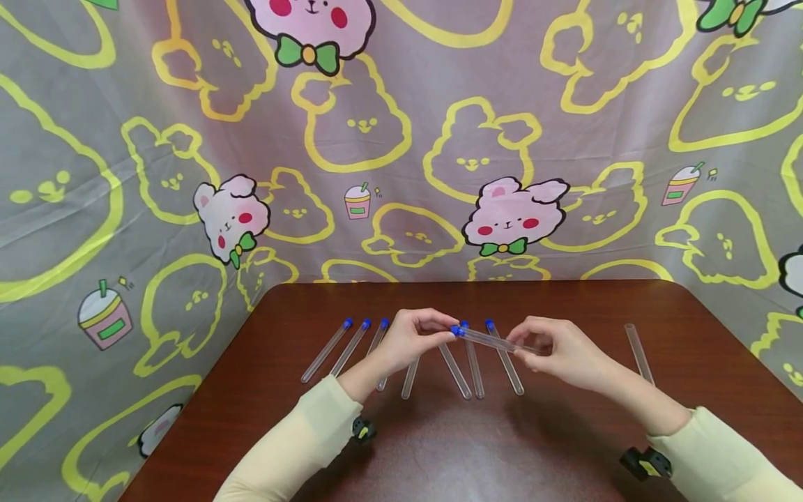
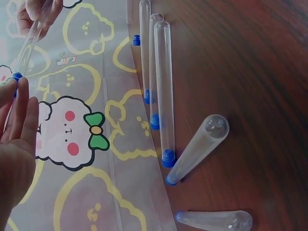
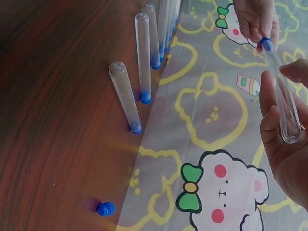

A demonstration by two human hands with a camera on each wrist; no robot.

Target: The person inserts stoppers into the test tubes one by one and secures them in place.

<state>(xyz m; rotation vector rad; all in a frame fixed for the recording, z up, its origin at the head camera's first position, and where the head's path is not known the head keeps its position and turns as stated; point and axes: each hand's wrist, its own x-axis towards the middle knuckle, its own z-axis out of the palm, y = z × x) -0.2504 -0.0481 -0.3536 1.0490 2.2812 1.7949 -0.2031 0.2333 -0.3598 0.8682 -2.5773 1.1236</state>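
Between my two hands a clear test tube (image 1: 489, 339) is held above the table, tilted slightly down toward the right. My left hand (image 1: 406, 340) pinches the blue cap (image 1: 459, 331) at its left end; the cap sits at the tube's mouth. Farther along, my right hand (image 1: 564, 352) grips the tube near its rounded end, thumb against fingers, as the right wrist view also shows. Several capped test tubes (image 1: 508, 366) lie below and behind the hands. A loose blue cap (image 3: 106, 208) lies on the table in the right wrist view.
An uncapped clear tube (image 1: 638, 352) lies on the brown table (image 1: 433, 446) at the right, partly behind my right forearm. More capped tubes (image 1: 327, 352) are spread at the left. A patterned cloth (image 1: 401, 139) hangs along the table's far edge and sides.
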